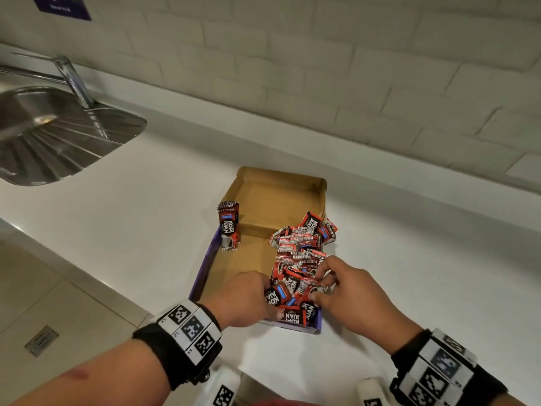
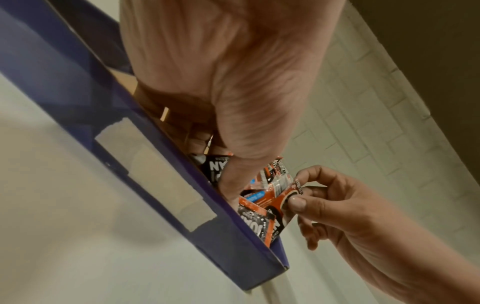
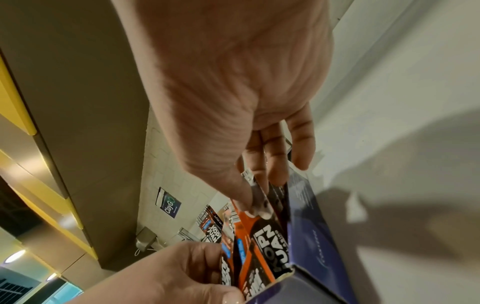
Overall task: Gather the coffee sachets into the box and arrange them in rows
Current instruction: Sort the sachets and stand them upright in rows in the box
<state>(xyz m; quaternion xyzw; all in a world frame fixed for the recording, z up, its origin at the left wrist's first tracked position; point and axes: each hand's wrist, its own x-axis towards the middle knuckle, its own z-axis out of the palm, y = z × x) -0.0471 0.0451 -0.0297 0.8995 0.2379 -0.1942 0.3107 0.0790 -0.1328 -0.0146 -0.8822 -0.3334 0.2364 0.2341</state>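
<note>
An open cardboard box (image 1: 257, 200), purple outside, lies on the white counter. A loose heap of red-and-black coffee sachets (image 1: 301, 247) fills its right side, and a few stand upright against its left wall (image 1: 229, 227). At the box's near end, my left hand (image 1: 268, 297) curls round a small bunch of upright sachets (image 3: 233, 263). My right hand (image 1: 317, 284) pinches one sachet (image 2: 272, 199) between thumb and fingers just beside that bunch. The purple near wall (image 2: 155, 164) hides my left fingertips in the left wrist view.
A steel sink (image 1: 58, 136) with a tap (image 1: 73, 80) sits at the far left. The tiled wall (image 1: 351, 68) runs behind the box. The counter's edge (image 1: 87, 276) drops to the floor at lower left. White counter (image 1: 424, 273) lies right of the box.
</note>
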